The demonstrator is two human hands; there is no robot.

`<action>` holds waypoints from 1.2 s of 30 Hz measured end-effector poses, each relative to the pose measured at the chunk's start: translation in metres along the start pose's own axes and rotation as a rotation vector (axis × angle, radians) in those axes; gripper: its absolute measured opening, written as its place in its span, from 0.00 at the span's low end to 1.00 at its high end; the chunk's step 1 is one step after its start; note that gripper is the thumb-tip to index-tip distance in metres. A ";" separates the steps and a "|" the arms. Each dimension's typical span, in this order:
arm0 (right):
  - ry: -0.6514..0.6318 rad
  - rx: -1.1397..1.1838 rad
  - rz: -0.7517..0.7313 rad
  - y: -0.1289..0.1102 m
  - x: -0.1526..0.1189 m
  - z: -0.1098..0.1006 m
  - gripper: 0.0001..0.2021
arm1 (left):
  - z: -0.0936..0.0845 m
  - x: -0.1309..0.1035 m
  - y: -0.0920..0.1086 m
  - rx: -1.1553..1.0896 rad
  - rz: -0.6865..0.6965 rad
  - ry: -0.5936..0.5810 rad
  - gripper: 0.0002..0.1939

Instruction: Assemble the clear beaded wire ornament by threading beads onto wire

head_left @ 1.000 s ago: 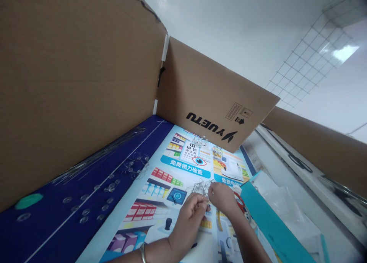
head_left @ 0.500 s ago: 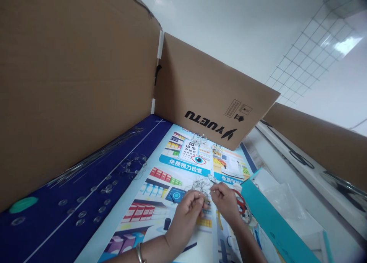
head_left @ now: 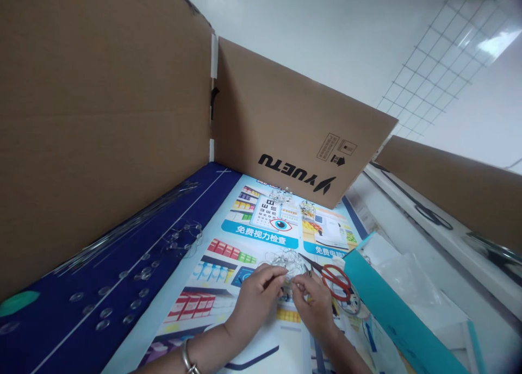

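My left hand [head_left: 261,290] is closed in a pinch above the printed sheet, its fingertips facing those of my right hand [head_left: 315,304]. My right hand is also pinched, close beside the left. Between and just below the fingertips shows a small clear and dark piece [head_left: 286,293], too blurred to name; what each pinch holds is hidden. A tangle of thin clear wire-like strands [head_left: 289,260] lies just beyond the fingers. Scissors with red handles [head_left: 337,282] rest right of my right hand, their dark blades pointing left.
Several clear round discs [head_left: 106,312] and a looped strand piece [head_left: 183,238] lie on the blue cloth [head_left: 163,287] at left, with long thin rods [head_left: 134,227]. Strand clusters [head_left: 280,195] sit by the cardboard wall [head_left: 285,113]. A teal box [head_left: 402,314] stands at right.
My right hand has moved down and left, nearer my left fingertips, uncovering more of the scissors. Both hands remain pinched. The whole view has shifted slightly.
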State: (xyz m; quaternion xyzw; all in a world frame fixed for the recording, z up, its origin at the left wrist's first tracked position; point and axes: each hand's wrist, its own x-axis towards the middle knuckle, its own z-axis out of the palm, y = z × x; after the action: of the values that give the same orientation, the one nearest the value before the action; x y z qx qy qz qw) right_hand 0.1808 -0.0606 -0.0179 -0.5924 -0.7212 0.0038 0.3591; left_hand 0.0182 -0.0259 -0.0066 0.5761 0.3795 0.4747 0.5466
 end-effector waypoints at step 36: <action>0.025 0.137 0.068 -0.004 -0.003 0.001 0.07 | 0.018 -0.035 0.013 -0.569 -0.281 0.119 0.11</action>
State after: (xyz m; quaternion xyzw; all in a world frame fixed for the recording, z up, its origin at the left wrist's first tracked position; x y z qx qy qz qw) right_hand 0.1768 -0.0645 -0.0183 -0.5904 -0.6942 0.0579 0.4076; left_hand 0.0250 -0.0654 0.0023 0.3134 0.3388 0.5147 0.7226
